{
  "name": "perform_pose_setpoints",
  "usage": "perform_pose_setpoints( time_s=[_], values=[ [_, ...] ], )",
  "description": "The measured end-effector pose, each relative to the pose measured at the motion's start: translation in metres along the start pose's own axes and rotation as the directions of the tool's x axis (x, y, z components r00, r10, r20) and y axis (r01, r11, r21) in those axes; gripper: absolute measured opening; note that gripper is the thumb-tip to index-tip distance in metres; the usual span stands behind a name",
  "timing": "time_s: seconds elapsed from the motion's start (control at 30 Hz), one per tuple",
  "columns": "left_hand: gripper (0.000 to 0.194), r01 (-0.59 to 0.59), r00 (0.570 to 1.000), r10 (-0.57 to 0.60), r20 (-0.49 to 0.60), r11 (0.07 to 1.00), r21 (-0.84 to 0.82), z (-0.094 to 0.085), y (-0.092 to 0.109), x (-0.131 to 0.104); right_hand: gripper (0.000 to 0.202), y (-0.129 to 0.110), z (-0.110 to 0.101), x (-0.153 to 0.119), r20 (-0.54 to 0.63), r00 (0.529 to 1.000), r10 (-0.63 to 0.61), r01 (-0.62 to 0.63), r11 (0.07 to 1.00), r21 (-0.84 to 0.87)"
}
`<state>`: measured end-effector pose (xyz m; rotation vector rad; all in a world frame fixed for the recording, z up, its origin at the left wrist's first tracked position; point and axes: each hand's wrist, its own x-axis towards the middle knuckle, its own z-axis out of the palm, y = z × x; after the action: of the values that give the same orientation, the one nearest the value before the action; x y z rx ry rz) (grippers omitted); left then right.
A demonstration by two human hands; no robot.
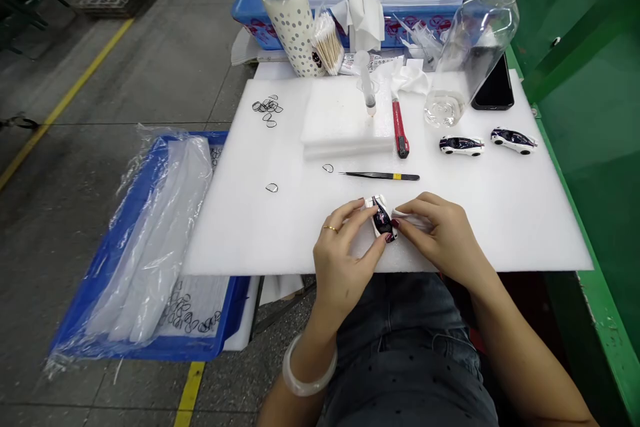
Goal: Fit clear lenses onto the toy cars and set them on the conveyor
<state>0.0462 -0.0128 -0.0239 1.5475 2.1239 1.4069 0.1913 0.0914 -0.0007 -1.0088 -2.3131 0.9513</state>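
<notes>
My left hand [345, 250] grips a small white and dark blue toy car [382, 219] between fingers and thumb, just above the front of the white foam board [240, 227]. In my right hand [440, 230] is a folded white cloth or tissue [413, 219], pinched and held against the car's right side. Beyond the hands lie black tweezers [380, 175] with a yellow band. Two thin black-edged clear pieces, one a loose ring [271, 187] and the other a small ring [327, 168], rest to the left of them. Two similar cars, one toy car [461, 145] and another toy car [514, 140], stand at the right.
A foam block [345, 113] carries an upright syringe [367, 83]; a red cutter [399, 128] lies beside it. Behind are a dotted bottle [290, 20], cotton swabs [327, 43], a clear bottle [473, 47] and a phone [495, 88]. A blue tray [105, 267] sits lower left.
</notes>
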Motion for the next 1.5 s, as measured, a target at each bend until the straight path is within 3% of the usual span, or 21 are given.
perform_pose_setpoints(
  time_s=[0.17, 0.77, 1.1, 1.23, 1.33, 1.43, 1.5],
  values=[
    [0.028, 0.054, 0.998, -0.053, 0.023, 0.998, -0.012, -0.001, 0.001, 0.001, 0.009, 0.000, 0.001, 0.001, 0.003, 1.000, 0.013, -0.013, 1.000, -0.008],
    [0.027, -0.019, 1.000, 0.019, 0.010, 0.999, 0.051, 0.000, 0.000, 0.000, 0.010, 0.002, 0.003, -0.001, -0.012, 1.000, -0.003, 0.003, 0.999, -0.035],
    [0.026, 0.063, 0.997, -0.063, 0.045, 0.998, 0.006, -0.001, 0.003, 0.004, 0.010, -0.003, 0.004, 0.000, -0.005, 0.999, 0.031, -0.032, 0.998, -0.056],
    [0.023, 0.101, 0.982, -0.094, 0.161, 0.994, -0.036, -0.012, -0.002, 0.017, 0.010, 0.000, 0.002, 0.001, 0.003, 1.000, 0.015, -0.015, 0.999, -0.041],
    [0.040, 0.043, 0.942, -0.013, 0.334, 0.996, -0.082, -0.022, -0.011, 0.027, 0.012, 0.005, -0.002, -0.005, -0.072, 0.995, -0.076, 0.077, 0.997, 0.015],
    [0.062, -0.101, 0.889, 0.130, 0.438, 0.991, -0.089, -0.026, -0.018, 0.031, 0.016, 0.007, -0.001, -0.016, -0.251, 0.948, -0.196, 0.193, 0.980, -0.037],
    [0.062, -0.151, 0.870, 0.172, 0.461, 0.985, -0.082, -0.024, -0.020, 0.030, 0.018, 0.008, 0.002, -0.023, -0.281, 0.906, -0.316, 0.296, 0.949, -0.112]
  ],
)
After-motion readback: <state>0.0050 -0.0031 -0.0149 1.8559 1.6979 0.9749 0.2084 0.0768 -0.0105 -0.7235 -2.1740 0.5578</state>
